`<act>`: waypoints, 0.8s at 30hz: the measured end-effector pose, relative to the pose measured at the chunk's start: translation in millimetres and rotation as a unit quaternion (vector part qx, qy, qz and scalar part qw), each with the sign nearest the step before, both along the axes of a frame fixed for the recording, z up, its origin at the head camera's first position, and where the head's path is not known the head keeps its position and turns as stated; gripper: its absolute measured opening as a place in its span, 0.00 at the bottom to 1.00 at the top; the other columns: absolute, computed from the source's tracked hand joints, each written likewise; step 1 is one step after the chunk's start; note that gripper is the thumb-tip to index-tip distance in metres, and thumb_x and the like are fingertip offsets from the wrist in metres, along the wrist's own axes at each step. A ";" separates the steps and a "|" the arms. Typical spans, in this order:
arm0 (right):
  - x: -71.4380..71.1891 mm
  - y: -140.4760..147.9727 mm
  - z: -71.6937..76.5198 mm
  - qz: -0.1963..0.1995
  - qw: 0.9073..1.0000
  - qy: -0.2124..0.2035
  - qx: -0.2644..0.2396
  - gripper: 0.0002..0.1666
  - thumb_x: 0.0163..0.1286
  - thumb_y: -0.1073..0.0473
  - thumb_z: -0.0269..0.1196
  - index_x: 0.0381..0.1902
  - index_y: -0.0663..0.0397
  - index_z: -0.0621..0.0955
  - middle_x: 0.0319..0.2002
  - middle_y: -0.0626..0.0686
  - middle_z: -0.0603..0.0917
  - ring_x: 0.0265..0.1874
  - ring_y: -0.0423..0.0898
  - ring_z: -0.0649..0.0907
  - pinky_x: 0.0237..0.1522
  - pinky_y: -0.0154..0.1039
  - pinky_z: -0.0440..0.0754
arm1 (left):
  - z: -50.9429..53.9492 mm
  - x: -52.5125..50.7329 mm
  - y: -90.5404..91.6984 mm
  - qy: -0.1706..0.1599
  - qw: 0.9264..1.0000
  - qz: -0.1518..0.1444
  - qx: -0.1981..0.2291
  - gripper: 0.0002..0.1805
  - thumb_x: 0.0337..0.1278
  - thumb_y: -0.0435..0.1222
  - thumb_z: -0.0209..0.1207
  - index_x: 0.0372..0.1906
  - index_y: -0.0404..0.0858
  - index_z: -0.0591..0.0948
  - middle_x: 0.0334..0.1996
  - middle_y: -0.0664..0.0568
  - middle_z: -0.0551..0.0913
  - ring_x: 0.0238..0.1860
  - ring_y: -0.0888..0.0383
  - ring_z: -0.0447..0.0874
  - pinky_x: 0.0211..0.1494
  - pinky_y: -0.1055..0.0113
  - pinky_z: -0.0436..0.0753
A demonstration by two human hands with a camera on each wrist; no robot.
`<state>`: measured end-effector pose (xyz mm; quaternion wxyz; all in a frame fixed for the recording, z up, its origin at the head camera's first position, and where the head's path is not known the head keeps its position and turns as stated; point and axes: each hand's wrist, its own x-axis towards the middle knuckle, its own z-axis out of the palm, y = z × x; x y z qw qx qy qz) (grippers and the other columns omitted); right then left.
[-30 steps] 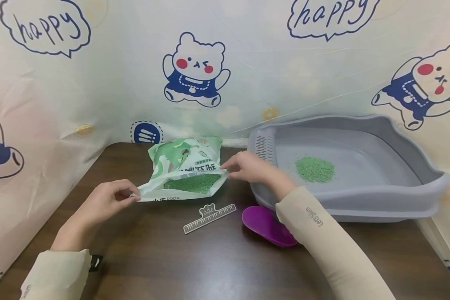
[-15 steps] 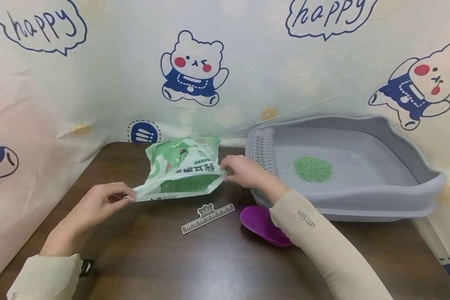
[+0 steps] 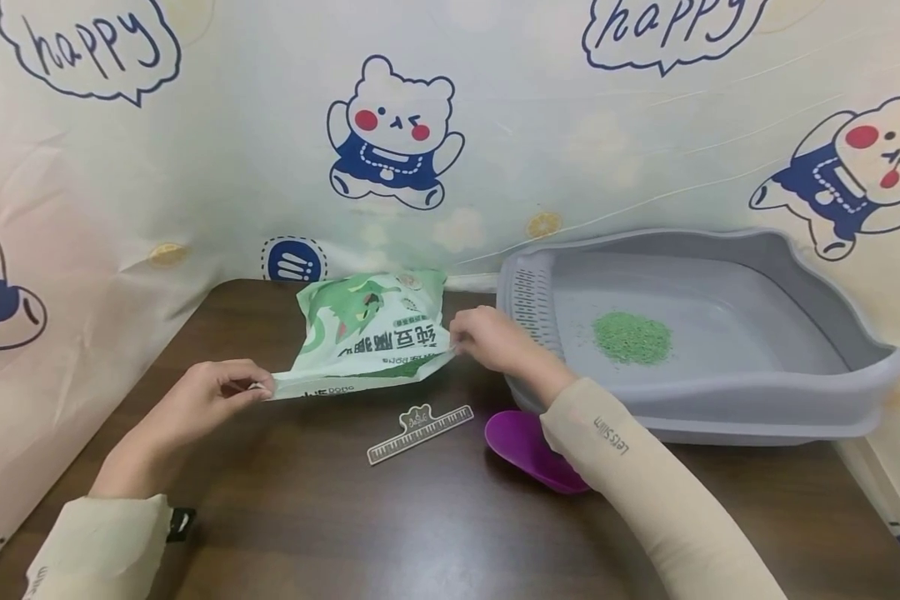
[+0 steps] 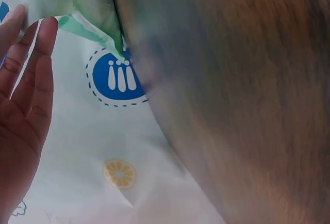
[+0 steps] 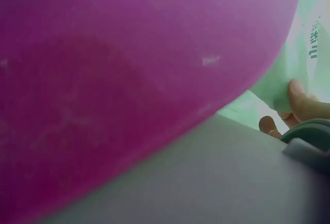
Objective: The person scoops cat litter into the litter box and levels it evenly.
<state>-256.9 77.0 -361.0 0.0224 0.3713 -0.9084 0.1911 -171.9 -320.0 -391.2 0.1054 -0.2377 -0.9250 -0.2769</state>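
A green and white bag of cat litter (image 3: 375,321) lies on the table, its mouth toward me and drawn nearly flat. Only a thin strip of green pellets shows inside. My left hand (image 3: 213,396) pinches the left corner of the mouth between thumb and fingers. At the right corner, my right hand (image 3: 491,337) pinches the bag's edge; in the right wrist view its thumb and a fingertip show against the bag (image 5: 296,43). A flat sealing clip (image 3: 420,433) with piano-key markings lies in front of the bag. Partly under my right forearm sits a purple scoop (image 3: 528,450).
A grey litter box (image 3: 720,400) stands on the right with a small heap of green pellets (image 3: 632,337) on its floor. A slotted panel (image 3: 534,304) forms its left end. Behind the brown table (image 3: 330,517) hangs a printed cloth (image 3: 495,167).
The bag's mouth has narrowed: its upper edge has come down toward the lower one, hiding most of the pellets. Both hands keep their corners. Clip, scoop and box stay put.
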 end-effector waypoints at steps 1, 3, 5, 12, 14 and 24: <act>-0.6 0.1 0.1 -0.003 1.000 0.003 0.001 0.05 0.63 0.67 0.67 0.28 0.55 0.85 0.29 0.50 0.84 0.33 0.48 0.80 0.46 0.42 0.77 | -0.1 -0.9 -0.4 0.003 1.000 -0.001 0.004 0.13 0.47 0.25 0.71 0.32 0.47 0.86 0.29 0.58 0.85 0.30 0.73 0.76 0.33 0.81 0.77; -1.7 0.3 -0.1 -0.007 1.000 0.007 0.000 0.05 0.63 0.66 0.67 0.27 0.54 0.84 0.29 0.49 0.84 0.33 0.48 0.78 0.46 0.43 0.75 | 0.2 -2.3 -1.3 0.013 1.000 -0.006 0.011 0.13 0.45 0.24 0.71 0.31 0.47 0.87 0.29 0.58 0.86 0.29 0.73 0.76 0.32 0.82 0.76; -2.3 0.4 -0.5 -0.010 1.000 0.006 -0.007 0.05 0.62 0.66 0.67 0.27 0.54 0.84 0.29 0.50 0.85 0.32 0.48 0.77 0.46 0.44 0.72 | 1.0 -3.1 -2.4 0.021 1.000 -0.011 0.018 0.14 0.43 0.24 0.72 0.30 0.47 0.88 0.28 0.59 0.86 0.29 0.73 0.76 0.31 0.82 0.75; -2.7 2.2 -1.3 -0.027 0.998 -0.010 -0.049 0.04 0.61 0.68 0.67 0.27 0.56 0.85 0.29 0.52 0.88 0.33 0.49 0.79 0.48 0.45 0.76 | 4.5 -3.6 -6.1 0.032 0.999 -0.017 0.040 0.14 0.41 0.22 0.72 0.29 0.45 0.89 0.28 0.60 0.87 0.29 0.73 0.76 0.30 0.82 0.74; -2.3 2.7 -1.3 -0.030 0.998 -0.022 -0.057 0.03 0.62 0.68 0.66 0.29 0.58 0.86 0.31 0.53 0.89 0.33 0.48 0.82 0.48 0.44 0.79 | 4.8 -3.4 -7.1 0.034 0.998 -0.011 0.046 0.14 0.42 0.22 0.71 0.30 0.44 0.89 0.28 0.59 0.86 0.27 0.73 0.75 0.29 0.82 0.74; 1.9 -2.0 -0.3 -0.109 0.988 -0.093 -0.056 0.06 0.68 0.66 0.62 0.35 0.62 0.86 0.35 0.55 0.88 0.33 0.47 0.79 0.44 0.42 0.79 | 2.3 -11.2 -12.7 -0.039 0.996 0.030 0.072 0.05 0.55 0.28 0.68 0.36 0.37 0.87 0.30 0.54 0.87 0.26 0.67 0.79 0.30 0.77 0.79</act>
